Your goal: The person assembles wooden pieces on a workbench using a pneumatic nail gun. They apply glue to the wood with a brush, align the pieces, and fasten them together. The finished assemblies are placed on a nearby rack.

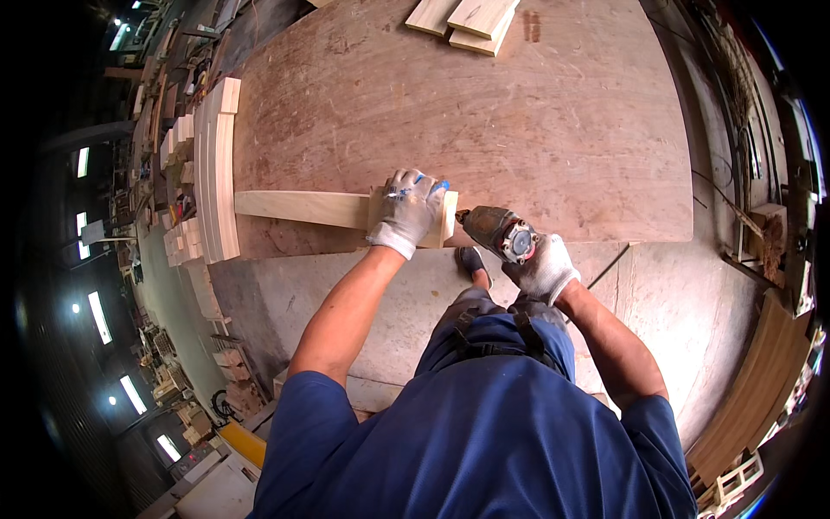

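Note:
My left hand point(408, 208), in a grey-white glove with blue marks, lies over the right end of a long pale board point(298, 208) and presses on it. Its fingers are bent round a short wooden crosspiece point(449, 216) at that end. My right hand point(545, 270), also gloved, grips what looks like a nail gun point(500, 232), dark-bodied with a round bolted cap. The tool's nose points left and sits close by the crosspiece. Whether it touches the wood I cannot tell. My palm hides the tool's handle.
The wood rests at the near edge of a large plywood table point(519, 130). Long boards point(216, 173) are stacked along its left side, and short boards point(471, 22) lie at the far edge. A dark hose or rod point(609, 265) slants below the table's edge. Brown panels point(752, 389) lean at right.

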Demonstrator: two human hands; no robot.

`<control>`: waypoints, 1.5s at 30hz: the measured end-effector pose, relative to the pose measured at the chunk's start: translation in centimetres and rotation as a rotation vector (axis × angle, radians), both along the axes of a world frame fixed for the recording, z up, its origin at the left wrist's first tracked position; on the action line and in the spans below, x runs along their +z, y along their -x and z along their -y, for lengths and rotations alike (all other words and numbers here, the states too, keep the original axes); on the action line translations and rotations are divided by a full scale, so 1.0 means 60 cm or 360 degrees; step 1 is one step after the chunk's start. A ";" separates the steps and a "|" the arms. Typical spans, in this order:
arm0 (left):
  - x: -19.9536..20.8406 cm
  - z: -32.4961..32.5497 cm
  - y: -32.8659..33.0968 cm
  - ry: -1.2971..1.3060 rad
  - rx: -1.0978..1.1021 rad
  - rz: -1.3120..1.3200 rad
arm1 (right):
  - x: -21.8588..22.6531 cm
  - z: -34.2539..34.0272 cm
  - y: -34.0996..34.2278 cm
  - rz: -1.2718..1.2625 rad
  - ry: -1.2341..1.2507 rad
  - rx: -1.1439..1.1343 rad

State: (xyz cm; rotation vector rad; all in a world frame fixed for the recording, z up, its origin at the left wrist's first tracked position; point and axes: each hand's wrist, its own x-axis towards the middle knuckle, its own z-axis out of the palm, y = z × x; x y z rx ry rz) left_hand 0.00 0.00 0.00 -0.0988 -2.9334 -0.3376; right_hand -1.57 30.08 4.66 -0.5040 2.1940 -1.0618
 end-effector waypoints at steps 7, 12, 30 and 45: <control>0.002 -0.004 -0.001 -0.0004 -0.0006 -0.0044 | 0.000 0.005 0.003 0.0040 0.0067 -0.0073; 0.003 -0.004 0.000 -0.0021 -0.0020 -0.0064 | -0.002 0.006 0.004 0.0038 0.0014 -0.0023; 0.007 -0.007 -0.001 -0.0023 -0.0009 -0.0037 | 0.000 0.012 0.003 0.0048 0.0074 -0.0030; 0.001 -0.004 0.001 -0.0022 -0.0020 -0.0061 | 0.000 0.017 0.007 -0.0014 0.0113 -0.0032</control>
